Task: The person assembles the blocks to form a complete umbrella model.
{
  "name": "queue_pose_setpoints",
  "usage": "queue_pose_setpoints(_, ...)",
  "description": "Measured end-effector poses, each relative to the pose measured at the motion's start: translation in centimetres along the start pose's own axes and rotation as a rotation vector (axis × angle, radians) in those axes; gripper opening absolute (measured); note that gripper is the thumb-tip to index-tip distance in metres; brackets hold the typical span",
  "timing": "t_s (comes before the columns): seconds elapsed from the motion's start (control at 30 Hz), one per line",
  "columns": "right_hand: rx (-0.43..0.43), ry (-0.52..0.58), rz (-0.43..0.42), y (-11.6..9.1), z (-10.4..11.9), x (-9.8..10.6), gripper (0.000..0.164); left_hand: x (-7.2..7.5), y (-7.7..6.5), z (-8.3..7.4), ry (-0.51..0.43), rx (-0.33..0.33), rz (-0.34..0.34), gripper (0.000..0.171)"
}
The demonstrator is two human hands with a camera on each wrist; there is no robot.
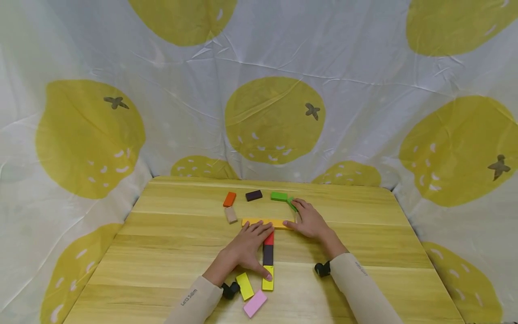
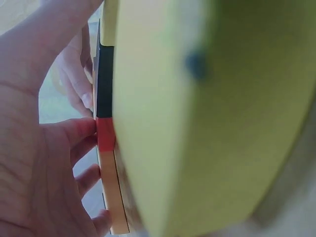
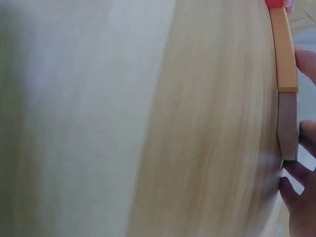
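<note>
Flat coloured blocks form a T on the table in the head view: an orange row [image 1: 279, 224] across the top, with a red block [image 1: 269, 238], a dark block [image 1: 268, 255] and a yellow block [image 1: 267, 284] running down from it. My left hand [image 1: 247, 249] lies spread over this, fingertips touching the red block and orange row, thumb on the yellow block. My right hand [image 1: 310, 221] has its thumb on the orange row's right end and fingertips at a tilted green block [image 1: 292, 204]. A brownish block [image 3: 288, 123] beside the orange one sits near the fingers in the right wrist view.
Behind lie an orange-red block [image 1: 229, 199], a dark purple block [image 1: 253, 195] and another green block [image 1: 279, 196]. A beige block [image 1: 231, 215] is left of the row. Loose yellow [image 1: 244, 286] and pink [image 1: 255, 303] blocks lie near the left wrist. A lemon-print curtain [image 1: 275, 121] surrounds the table.
</note>
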State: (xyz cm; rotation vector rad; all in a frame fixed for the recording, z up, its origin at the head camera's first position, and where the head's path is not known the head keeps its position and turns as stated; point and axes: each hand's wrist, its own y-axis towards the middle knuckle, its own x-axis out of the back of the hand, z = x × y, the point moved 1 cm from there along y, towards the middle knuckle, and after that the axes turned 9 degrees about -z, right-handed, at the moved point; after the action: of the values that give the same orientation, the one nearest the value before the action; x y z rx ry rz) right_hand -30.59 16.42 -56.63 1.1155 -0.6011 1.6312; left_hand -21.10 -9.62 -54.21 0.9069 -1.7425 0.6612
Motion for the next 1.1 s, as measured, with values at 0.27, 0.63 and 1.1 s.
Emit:
queue_pose_setpoints(0.27,-0.014,0.013,0.005,-0.1,0.1,-0.2,0.094,0.3,-0.2,0.0,0.025,-0.016,0.013,0.139)
queue_pose_setpoints(0.63,-0.022,0.013,0.012,-0.1,0.0,0.0,0.093,0.5,-0.3,0.1,-0.063,-0.038,0.002,0.134)
queue_pose_setpoints(1.1,-0.017,0.016,0.037,-0.2,0.0,0.0,0.094,4.2,-2.6,5.8,-0.175,0.148,-0.308,0.089)
